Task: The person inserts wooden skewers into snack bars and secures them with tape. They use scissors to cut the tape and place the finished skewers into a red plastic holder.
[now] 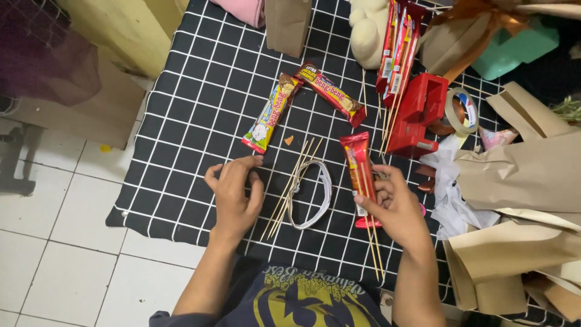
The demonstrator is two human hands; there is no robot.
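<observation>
On checked cloth (200, 109), red wrapper (358, 163) (right hand (396, 206)).

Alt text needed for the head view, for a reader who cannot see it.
The right hand holds a red snack bar against thin wooden skewers over a black grid-patterned cloth. The left hand rests open beside loose skewers and a white loop.

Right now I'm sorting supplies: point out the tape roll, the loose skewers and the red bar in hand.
tape roll (463, 113), head view, on its rim.
loose skewers (290, 188), head view, mid-bundle.
red bar (358, 166), head view, upper wrapper.
</observation>
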